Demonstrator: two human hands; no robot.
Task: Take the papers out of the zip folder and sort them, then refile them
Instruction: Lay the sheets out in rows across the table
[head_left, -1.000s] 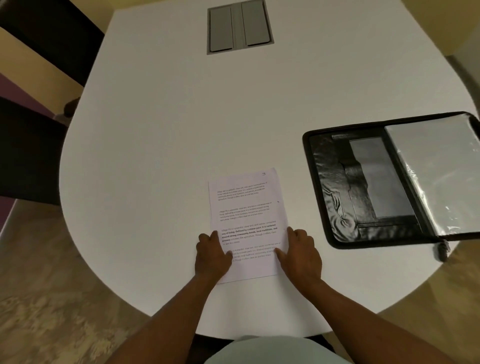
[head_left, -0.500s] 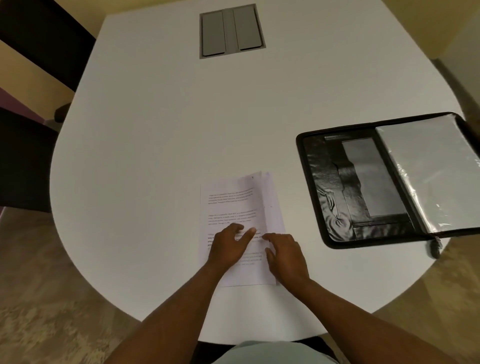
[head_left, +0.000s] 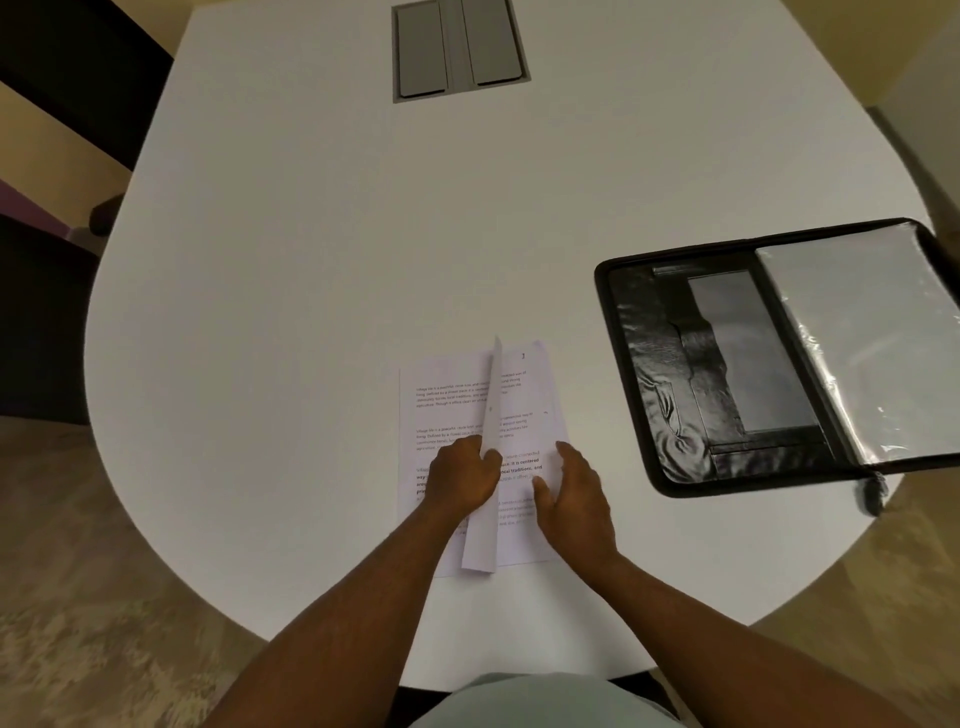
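while the left hand (head_left: 464, 478) gripped one sheet (head_left: 487, 457) and held it on edge above the stack of papers (head_left: 524, 410), the right hand (head_left: 574, 491) rested open on the stack's 3 o'clock side. the stack lay at the table's (head_left: 311, 260) 6 o'clock edge. the zip folder (head_left: 727, 374) lay open at 3 o'clock, apart from the papers.

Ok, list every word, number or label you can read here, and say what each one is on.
"3": it seems, small, top corner of the right printed sheet; not certain.
"local traditions, and": bold line on the same sheet.
"It is centered": bold line above it.
"Village life is a peaceful": paragraph opening on the left printed sheet, barely legible.
Other paragraphs: too small and blurred.
Zip folder: no readable text.
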